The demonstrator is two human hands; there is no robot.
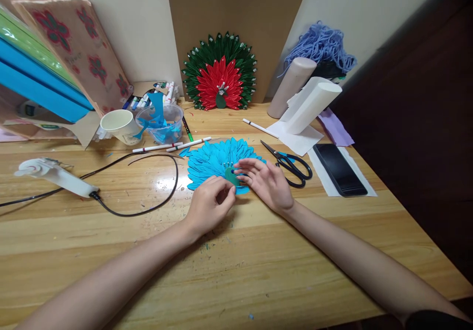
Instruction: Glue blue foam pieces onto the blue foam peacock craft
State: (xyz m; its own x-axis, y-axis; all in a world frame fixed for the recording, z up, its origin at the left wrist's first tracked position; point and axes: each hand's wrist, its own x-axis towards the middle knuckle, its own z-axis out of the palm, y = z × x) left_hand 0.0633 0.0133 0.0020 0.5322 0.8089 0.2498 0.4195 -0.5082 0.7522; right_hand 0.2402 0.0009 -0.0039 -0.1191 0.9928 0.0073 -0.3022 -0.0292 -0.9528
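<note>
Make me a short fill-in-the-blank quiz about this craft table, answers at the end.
1. The left hand and right hand are at a feather fan coloured ____.
2. Between that fan and the phone, the scissors have ____ handles.
3. The peacock before the brown board has green outer feathers and ____ inner ones.
4. In this view, the glue gun lies to the fan's ____.

Missing words: blue; black; red; left.

Open lane up the pale wooden tabletop (229,280) between left forearm (111,271) and right forearm (354,256), white plastic glue gun (62,177) and looping black cable (127,215) barring the left, black-handled metal scissors (280,156), then flat black phone (340,170) crowding the right, white paper roll (314,106) blocking behind.
</note>
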